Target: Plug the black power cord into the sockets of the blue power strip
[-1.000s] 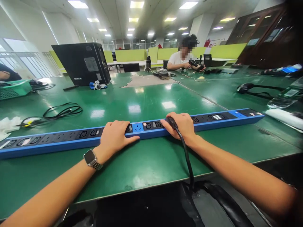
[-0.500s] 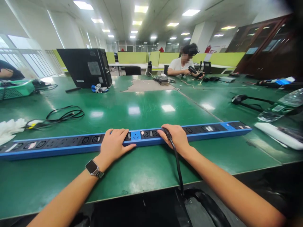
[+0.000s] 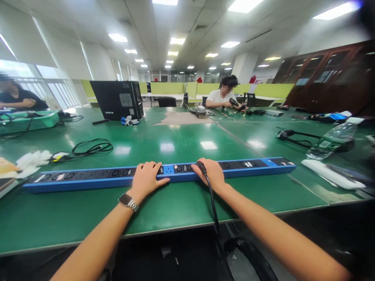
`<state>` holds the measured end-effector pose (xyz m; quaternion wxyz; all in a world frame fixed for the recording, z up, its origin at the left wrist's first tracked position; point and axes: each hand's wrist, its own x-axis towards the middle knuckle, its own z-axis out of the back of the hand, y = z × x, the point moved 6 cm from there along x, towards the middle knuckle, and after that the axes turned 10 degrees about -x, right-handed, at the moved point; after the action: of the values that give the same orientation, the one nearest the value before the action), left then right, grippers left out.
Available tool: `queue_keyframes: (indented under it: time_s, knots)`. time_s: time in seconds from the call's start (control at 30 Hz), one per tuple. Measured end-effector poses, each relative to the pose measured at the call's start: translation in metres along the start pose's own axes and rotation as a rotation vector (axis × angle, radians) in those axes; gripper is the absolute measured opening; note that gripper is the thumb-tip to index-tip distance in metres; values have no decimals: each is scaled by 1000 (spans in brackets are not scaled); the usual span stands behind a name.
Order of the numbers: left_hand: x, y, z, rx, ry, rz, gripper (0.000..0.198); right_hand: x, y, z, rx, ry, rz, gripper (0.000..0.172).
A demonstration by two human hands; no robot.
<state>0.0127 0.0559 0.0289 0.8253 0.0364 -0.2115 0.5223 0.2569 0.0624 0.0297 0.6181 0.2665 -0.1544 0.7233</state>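
Observation:
A long blue power strip (image 3: 102,184) with black socket panels lies across the green table (image 3: 88,218). My left hand (image 3: 145,177) grips the strip left of its middle, fingers over the top and thumb along the front side; a watch is on that wrist. Right of the middle, my right hand (image 3: 211,174) is closed around the black plug of a cable (image 3: 213,203), at the strip's sockets. The cable runs down over the table's front edge. Whether the plug sits in a socket is hidden by the hand.
Coiled black cable (image 3: 92,146) and white gloves (image 3: 33,162) lie at the left, a green basket (image 3: 35,121) behind. A black computer case (image 3: 117,100) stands beyond. A plastic bottle (image 3: 335,138) is at the right. Across the table a person (image 3: 221,95) holds a dark tool; another sits far left.
The view has tilted up and pulled back a little, so more of the strip's left end shows. Both hands keep their places on the strip and the plug.

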Motion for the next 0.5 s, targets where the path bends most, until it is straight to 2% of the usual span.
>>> queue_keyframes:
  time_s: [0.1,0.23,0.3,0.4,0.5]
  knots:
    - [3,-8,-1,-21,-36,19,61,-1,4,3,33,-96,-144,37]
    - [11,-23,-8,-78,-88,31,62,-2,27,0,115,-187,-254,49]
    - [12,-29,-10,-119,-112,5,64,-2,45,-4,165,-187,-229,41]
    - [9,-35,-9,-184,-139,-84,63,-2,70,-10,222,-113,-148,24]
    - [4,-43,-9,-232,-142,-205,60,-4,84,-13,240,-10,-79,22]
